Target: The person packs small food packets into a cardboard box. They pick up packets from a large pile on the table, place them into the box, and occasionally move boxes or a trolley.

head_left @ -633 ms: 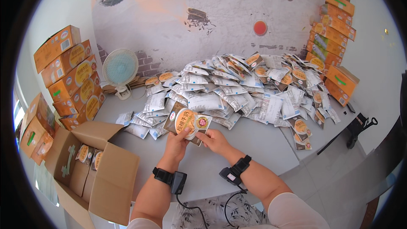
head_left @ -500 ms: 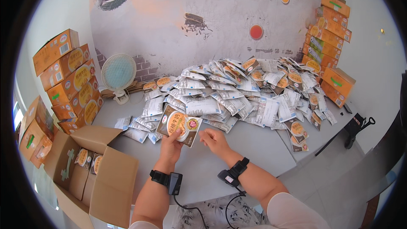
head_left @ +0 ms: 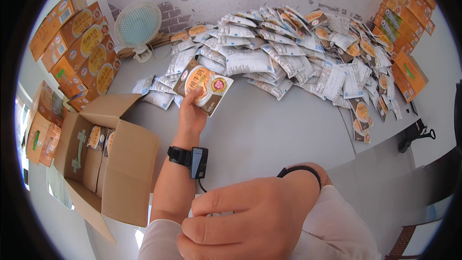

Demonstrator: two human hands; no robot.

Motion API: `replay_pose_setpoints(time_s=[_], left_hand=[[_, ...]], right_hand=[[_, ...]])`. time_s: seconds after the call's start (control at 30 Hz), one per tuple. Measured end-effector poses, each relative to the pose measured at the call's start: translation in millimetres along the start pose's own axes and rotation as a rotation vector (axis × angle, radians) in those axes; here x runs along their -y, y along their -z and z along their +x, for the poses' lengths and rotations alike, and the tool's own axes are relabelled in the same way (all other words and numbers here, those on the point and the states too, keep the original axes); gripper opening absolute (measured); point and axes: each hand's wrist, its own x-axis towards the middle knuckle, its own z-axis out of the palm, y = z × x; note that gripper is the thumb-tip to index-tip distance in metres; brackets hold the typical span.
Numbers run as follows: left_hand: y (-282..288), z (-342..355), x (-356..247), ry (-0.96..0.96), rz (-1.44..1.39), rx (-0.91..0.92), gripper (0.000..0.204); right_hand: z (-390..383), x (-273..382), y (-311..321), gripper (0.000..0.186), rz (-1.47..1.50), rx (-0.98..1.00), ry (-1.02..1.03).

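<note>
Above the grey table [head_left: 269, 137], before the heap of packets [head_left: 269, 60], a brown-and-white pouch [head_left: 204, 86] is pinched in the left hand [head_left: 191, 115], thumb across its lower front. The left forearm [head_left: 168, 188] reaches forward; the right hand [head_left: 250, 216], fingers curled, fills the near foreground, its grasp unclear.

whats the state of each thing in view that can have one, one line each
Left hand, gripping the held packet
Held packet, tilted, printed front toward the camera
Right hand, fingers bent, close to the camera; whether it holds anything is unclear
Cardboard box, open, packets inside
Packet heap, loosely piled
Fan, upright; running or not is unclear
Left orange cartons, stacked
</note>
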Motion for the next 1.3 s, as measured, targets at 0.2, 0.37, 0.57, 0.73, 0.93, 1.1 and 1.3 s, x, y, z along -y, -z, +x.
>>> replay_pose_setpoints(time_s=[0.2, 0.37, 0.57, 0.73, 0.93, 1.1, 1.3], left_hand=[[3.0, -6.2, -12.0, 0.023, 0.017, 0.012, 0.043], [-6.1, -0.6, -0.1, 0.013, 0.013, 0.045, 0.042], [4.7, -4.7, -4.9, -0.031, 0.056, 0.033, 0.044], [-6.6, -14.2, -11.2, 0.011, 0.058, 0.073, 0.046], [-11.9, -3.5, 7.7, -0.02, 0.047, 0.021, 0.043], [2.4, -9.5, -13.4, 0.023, 0.07, 0.066, 0.044], [-12.6, -3.5, 1.9, -0.021, 0.095, 0.1, 0.041]], right_hand=[[0.4, 2.5, 16.3, 0.007, 0.066, 0.117, -0.099], [11.7, -3.1, 8.4, 0.005, -0.081, -0.159, -0.077], [-1.3, -5.1, 9.6, 0.004, -0.12, -0.247, -0.066], [7.2, -5.5, 6.6, 0.003, -0.006, -0.251, -0.01], [24.9, 21.0, 34.2, 0.011, -0.301, 0.034, -0.315], [8.0, -5.4, -2.4, 0.007, -0.125, -0.334, 0.048], [32.0, -5.5, 51.7, 0.012, -0.15, 0.177, 0.027]])
